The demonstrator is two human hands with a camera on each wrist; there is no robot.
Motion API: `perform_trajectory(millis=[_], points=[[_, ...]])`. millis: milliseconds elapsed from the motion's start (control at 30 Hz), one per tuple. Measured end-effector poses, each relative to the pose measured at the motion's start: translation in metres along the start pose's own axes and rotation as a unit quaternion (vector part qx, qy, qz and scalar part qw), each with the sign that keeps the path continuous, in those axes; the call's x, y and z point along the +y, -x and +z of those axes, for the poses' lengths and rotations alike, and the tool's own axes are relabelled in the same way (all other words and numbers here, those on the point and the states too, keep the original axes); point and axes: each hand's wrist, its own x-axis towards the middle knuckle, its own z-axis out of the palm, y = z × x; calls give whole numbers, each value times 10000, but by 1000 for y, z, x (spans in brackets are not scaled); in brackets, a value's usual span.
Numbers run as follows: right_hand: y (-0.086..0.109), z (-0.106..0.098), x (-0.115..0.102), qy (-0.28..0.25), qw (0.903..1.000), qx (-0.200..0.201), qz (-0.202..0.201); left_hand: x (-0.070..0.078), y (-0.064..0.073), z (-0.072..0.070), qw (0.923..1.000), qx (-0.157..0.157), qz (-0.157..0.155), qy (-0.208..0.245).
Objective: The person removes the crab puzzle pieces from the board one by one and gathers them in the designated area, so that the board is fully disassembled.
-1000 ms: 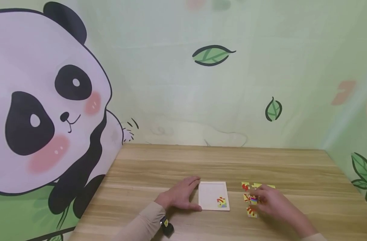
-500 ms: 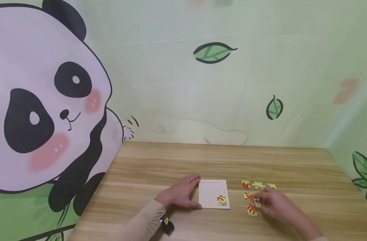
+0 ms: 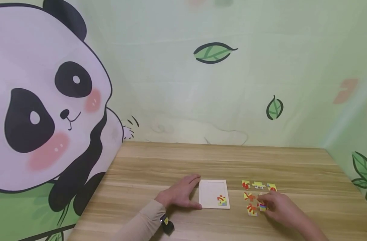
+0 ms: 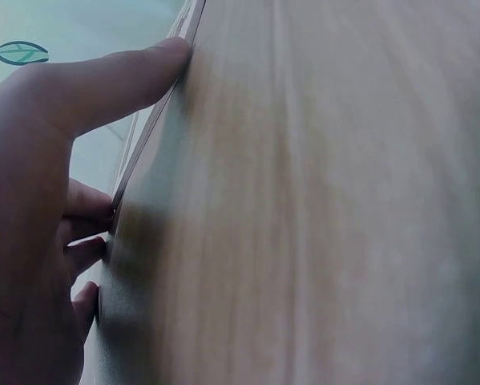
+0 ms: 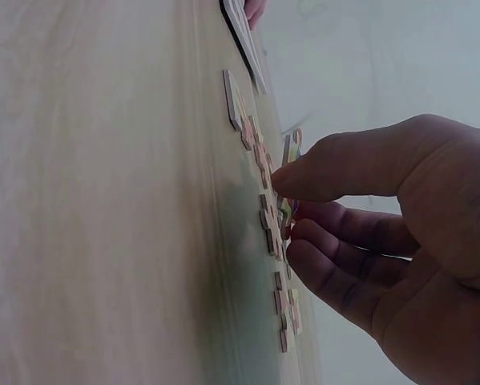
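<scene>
My left hand (image 3: 183,193) rests at the left side of a pale wooden puzzle tray (image 3: 210,185), thumb at its near corner and fingers at its far corner. The left wrist view shows the extended thumb (image 4: 135,79) touching the tray's edge. A single red, yellow and blue jigsaw piece (image 3: 222,200) lies in the tray's near right corner. To the right, my right hand (image 3: 278,206) pinches a rainbow-striped puzzle piece (image 3: 262,206) between thumb and fingers. In the right wrist view this piece (image 5: 288,200) is raised over the loose ones, partly covered by the thumb.
Loose jigsaw pieces lie right of the tray: a red-and-yellow one (image 3: 245,184), a yellow one (image 3: 258,185), one with a red round shape (image 3: 272,187), and others (image 3: 251,210) nearer me. The wooden table (image 3: 171,160) ends at a panda-printed wall (image 3: 177,83).
My right hand has shifted to the right and slightly nearer me, carrying the rainbow-striped puzzle piece. Pieces at the back right have come into view. The left hand stays at the tray.
</scene>
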Motion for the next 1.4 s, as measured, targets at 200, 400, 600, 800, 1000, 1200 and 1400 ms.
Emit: perform_trajectory(millis=[200, 400, 600, 800, 1000, 1200, 1400], points=[[4, 0, 1, -83, 10000, 17, -25, 1, 0, -1, 10000, -26, -43, 34], [8, 1, 2, -112, 9998, 124, -134, 2, 1, -2, 10000, -43, -54, 25], [11, 1, 4, -231, 9994, 100, -241, 2, 1, -2, 10000, -58, -69, 38], [12, 0, 5, -258, 9994, -78, -205, 3, 1, -3, 10000, -63, -62, 24], [12, -1, 5, -200, 9993, -244, -204, 2, 1, -2, 10000, -54, -62, 19], [11, -1, 6, -181, 9989, -304, -319, 3, 0, -1, 9999, -77, -94, 34], [11, 0, 6, -186, 9989, -380, -216, 3, 0, -1, 9999, -92, -104, 35]])
